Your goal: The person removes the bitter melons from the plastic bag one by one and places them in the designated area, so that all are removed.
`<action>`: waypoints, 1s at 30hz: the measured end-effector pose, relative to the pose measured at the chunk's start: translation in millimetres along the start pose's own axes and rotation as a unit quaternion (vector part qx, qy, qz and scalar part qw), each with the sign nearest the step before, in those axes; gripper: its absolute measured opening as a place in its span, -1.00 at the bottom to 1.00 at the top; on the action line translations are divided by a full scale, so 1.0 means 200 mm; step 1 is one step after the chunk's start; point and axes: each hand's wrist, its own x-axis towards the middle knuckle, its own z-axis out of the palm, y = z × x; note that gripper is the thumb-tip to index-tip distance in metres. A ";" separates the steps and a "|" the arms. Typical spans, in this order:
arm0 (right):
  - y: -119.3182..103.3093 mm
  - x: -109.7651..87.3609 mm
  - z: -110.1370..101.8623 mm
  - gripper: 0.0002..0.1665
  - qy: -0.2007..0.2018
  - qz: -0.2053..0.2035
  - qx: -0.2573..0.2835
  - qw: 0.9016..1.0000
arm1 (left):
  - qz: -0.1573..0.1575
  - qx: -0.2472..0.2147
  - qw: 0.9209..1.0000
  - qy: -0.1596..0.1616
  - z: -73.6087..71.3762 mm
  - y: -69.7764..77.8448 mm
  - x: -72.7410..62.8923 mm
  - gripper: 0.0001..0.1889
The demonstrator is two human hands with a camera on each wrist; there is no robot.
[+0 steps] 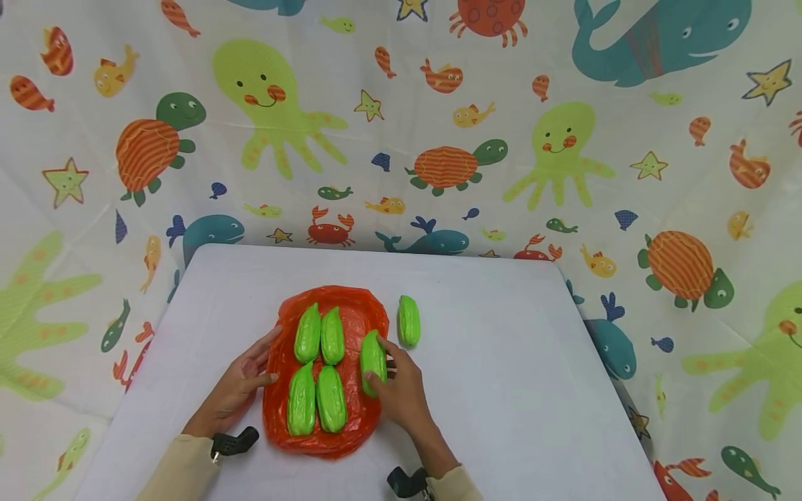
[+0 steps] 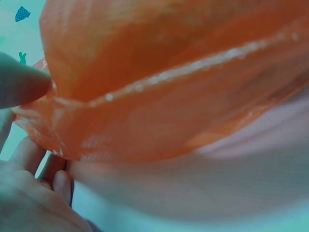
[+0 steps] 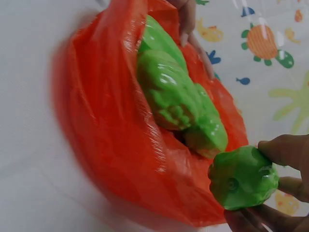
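Observation:
A red plastic bag [image 1: 357,435], spread open like a shallow bowl, lies on the table. Inside it several green toy gourds [image 1: 302,400] rest in two rows at its left and middle. My left hand [image 1: 241,383] grips the bag's left edge, thumb above and fingers below in the left wrist view. At the right side, my right hand [image 1: 401,390] holds one more green gourd [image 3: 244,178] between thumb and fingers, over the bag's right rim. Another green gourd [image 1: 409,321] lies on the table just right of the bag.
The white table [image 1: 501,390] extends to the right of the bag. A cloth printed with sea animals [image 1: 376,83] hangs behind it and along both sides. Each wrist wears a black camera mount [image 1: 234,442].

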 end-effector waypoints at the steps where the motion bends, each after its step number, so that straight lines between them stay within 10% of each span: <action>1: 0.00 0.01 -0.01 -0.17 0.004 0.001 0.004 1.000 | 0.000 -0.001 1.000 0.000 0.00 0.00 0.00 -0.12; 30: -0.01 0.24 -0.33 -0.16 0.105 -0.016 -0.032 0.994 | -0.012 0.003 1.000 0.009 0.00 0.00 0.00 -0.11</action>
